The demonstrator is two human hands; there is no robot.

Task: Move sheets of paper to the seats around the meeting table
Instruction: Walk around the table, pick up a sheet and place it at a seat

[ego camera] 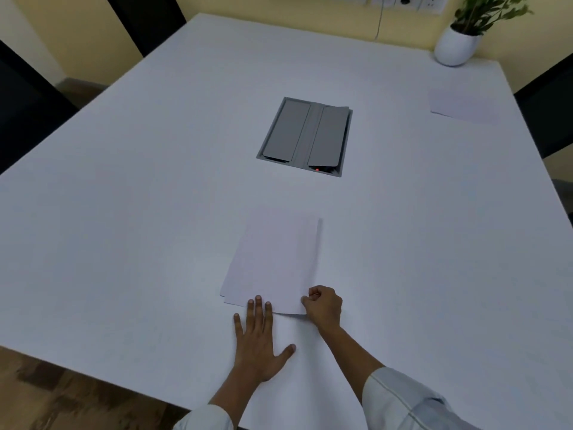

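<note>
A small stack of white paper sheets (273, 262) lies on the white meeting table (124, 212) in front of me. My left hand (259, 346) lies flat with spread fingers, its fingertips pressing the stack's near edge. My right hand (322, 305) has curled fingers and pinches the near right corner of the top sheet. A single sheet (465, 105) lies at the far right side of the table, by a dark chair (548, 119).
A grey cable box lid (305, 136) is set into the table's middle. A white pot with a green plant (455, 45) stands at the far right corner. Dark chairs stand at the left (28, 103) and far side (145, 20). The table's near edge runs diagonally at lower left.
</note>
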